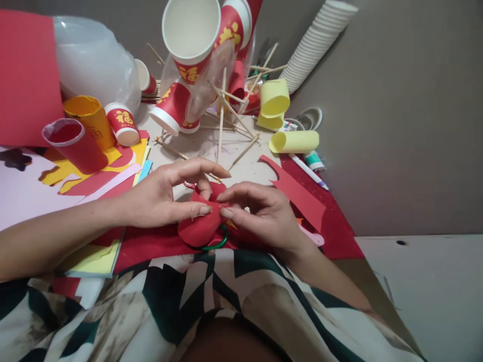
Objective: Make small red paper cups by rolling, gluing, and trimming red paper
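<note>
The left hand (171, 193) and the right hand (262, 208) meet over a curled red paper piece (198, 232), which lies low and central, close in front of the wearer's patterned clothing (162, 296). Taking that piece as the middle of the dial, with twelve pointing away from the body, the left hand comes in from ten o'clock and the right from three. The left is partly closed: its thumb presses the near face, a bent finger sits behind the upper edge, and the index stretches free above. The right is drawn into a pinch, thumb and fingertips gripping the edge at about two. The thumb tips almost meet, and this narrow gap looks like the relation that counts most; the left reaches over more of the paper, while the right keeps to its edge. The piece's long axis seems to run from seven to one, the broad, rounded end at seven, though fingers hide part of it. A green loop (225, 236) pokes out at about four, partly covered by the paper. Farther out, a red strip (304, 198) slants between two and three, a yellow paper roll (298, 142) lies at two, thin wooden sticks (244, 152) cross near one, printed cups (187, 70) crowd twelve, and a red cylinder (83, 153) leans at ten.
</note>
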Demonstrator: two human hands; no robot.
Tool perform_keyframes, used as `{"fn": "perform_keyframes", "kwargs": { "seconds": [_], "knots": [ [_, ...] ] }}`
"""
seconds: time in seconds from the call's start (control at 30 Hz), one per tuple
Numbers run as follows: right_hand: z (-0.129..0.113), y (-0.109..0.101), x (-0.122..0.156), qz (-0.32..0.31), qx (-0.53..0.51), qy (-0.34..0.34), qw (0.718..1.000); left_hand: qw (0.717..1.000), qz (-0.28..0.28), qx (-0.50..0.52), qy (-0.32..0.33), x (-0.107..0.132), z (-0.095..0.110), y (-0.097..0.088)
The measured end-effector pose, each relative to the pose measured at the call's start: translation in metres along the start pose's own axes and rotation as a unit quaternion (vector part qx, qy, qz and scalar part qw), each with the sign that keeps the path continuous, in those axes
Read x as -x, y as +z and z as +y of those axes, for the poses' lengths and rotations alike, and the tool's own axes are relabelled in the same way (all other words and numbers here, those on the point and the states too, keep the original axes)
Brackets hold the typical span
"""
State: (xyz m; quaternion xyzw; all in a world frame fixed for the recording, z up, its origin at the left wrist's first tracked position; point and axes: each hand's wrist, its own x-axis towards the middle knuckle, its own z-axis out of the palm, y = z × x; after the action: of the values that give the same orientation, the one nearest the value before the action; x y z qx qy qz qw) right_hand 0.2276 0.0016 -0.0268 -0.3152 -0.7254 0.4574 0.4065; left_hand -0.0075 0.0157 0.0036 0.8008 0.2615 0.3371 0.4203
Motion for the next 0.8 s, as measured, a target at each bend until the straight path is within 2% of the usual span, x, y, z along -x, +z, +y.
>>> {"fn": "perform_keyframes", "kwargs": {
  "seconds": [0.13,0.37,0.47,0.63,0.8],
  "knots": [
    [-0.0029,0.0031,0.0015,0.016,-0.087,0.053,0.995,0.999,-0.004,-0.003,-0.041,0.0012,-0.0001,0.0002],
    [-0.0052,0.0025,-0.0008,0.006,-0.129,0.050,0.990,0.997,-0.006,0.027,-0.066,0.0028,-0.0012,0.0026],
    [-0.0048,0.0022,0.0001,-0.002,-0.116,0.032,0.993,0.997,-0.011,0.034,-0.075,0.0045,0.0002,0.0032],
    [-0.0023,0.0029,0.0015,0.015,-0.036,-0.018,0.999,0.998,-0.008,-0.005,-0.062,0.0070,0.0007,0.0031],
    [0.0014,0.0040,0.0034,0.026,-0.036,-0.020,0.999,0.998,-0.024,-0.039,-0.036,0.0063,-0.0011,0.0015]
  ]
}}
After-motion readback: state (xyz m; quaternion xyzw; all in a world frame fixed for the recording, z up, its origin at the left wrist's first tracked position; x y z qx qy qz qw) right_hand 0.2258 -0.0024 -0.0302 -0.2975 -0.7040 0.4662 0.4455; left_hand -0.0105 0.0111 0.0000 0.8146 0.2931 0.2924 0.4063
